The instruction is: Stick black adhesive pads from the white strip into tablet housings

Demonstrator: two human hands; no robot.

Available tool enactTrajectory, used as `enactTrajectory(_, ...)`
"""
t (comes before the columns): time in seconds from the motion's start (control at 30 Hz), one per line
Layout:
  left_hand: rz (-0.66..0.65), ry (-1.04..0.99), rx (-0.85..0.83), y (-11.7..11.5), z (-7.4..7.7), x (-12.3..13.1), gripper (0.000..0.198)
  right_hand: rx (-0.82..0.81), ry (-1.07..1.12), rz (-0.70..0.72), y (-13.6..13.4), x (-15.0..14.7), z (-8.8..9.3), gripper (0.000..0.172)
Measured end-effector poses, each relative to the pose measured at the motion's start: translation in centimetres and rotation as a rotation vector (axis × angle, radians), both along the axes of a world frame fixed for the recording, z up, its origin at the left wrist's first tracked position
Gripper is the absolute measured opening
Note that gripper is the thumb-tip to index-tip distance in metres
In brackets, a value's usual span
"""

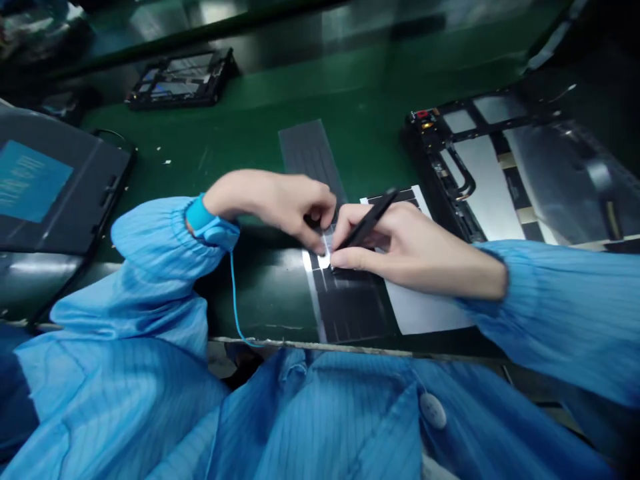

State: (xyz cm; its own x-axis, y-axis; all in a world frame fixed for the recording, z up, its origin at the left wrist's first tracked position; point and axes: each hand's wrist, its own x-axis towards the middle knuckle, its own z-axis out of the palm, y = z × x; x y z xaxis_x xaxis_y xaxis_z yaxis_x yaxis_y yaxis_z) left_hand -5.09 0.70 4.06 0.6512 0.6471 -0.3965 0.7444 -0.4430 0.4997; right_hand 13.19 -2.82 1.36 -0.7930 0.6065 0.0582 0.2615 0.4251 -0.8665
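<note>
Where the green surface [240, 133] runs off to the left, a dark flat case with a blue panel [50, 180] lies by a blue smock sleeve [150, 247], and a blue wrist strap [203, 223] trails a thin coiled cord [234, 300] over the edge. Farther back sits a dark tablet frame [180, 80] with its inner parts showing. The left hand [270, 207] comes in from that side, fingers bunched, its fingertips [320, 247] pressed down at a dark striped sheet [350, 307]; whether they pinch a piece there is hidden, and a small bright patch [324, 261] beneath them could be a white piece or glare. Just beside them, the right hand [395, 247] grips slim black tweezers [367, 223] like a pen, their tips down at the same spot. That sheet lies partly on white paper [430, 310], with a second dark strip sheet [310, 157] beyond it. At the far right, an open tablet housing [490, 167] shows silver panels; how many strips have left the sheets, or how many remain, cannot be told from this view.
</note>
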Motion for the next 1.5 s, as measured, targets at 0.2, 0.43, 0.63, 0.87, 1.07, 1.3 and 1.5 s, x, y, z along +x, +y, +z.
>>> enactTrajectory(0.2,0.012,0.099,-0.032,-0.2,-1.7,0.8,0.015,0.073,0.049,-0.034,0.0,-0.7,-0.7,0.014)
enactTrajectory(0.43,-0.032,0.088,-0.017,0.2,-1.3,0.9,0.018,0.023,0.053,-0.058,-0.1,-0.5,-0.8,0.014)
enactTrajectory(0.63,-0.043,0.207,0.018,0.0,-1.4,0.9,0.021,-0.074,0.106,-0.098,0.0,-0.8,-0.2,0.014)
enactTrajectory(0.87,-0.088,0.202,0.071,0.0,-0.8,0.7,0.035,0.069,0.088,-0.308,2.8,4.7,5.5,0.014)
enactTrajectory(1.07,0.184,-0.235,0.480,-0.7,-2.0,4.8,0.022,-0.194,-0.031,-0.476,6.2,8.4,2.5,0.021)
enactTrajectory(1.3,0.008,-0.562,0.639,-1.4,-5.5,7.5,0.023,-0.217,0.058,-0.394,8.8,7.6,0.2,0.026)
enactTrajectory(1.5,-0.005,-0.519,0.651,-1.5,-5.5,7.3,0.027,-0.159,0.042,-0.417,9.0,7.5,0.1,0.025)
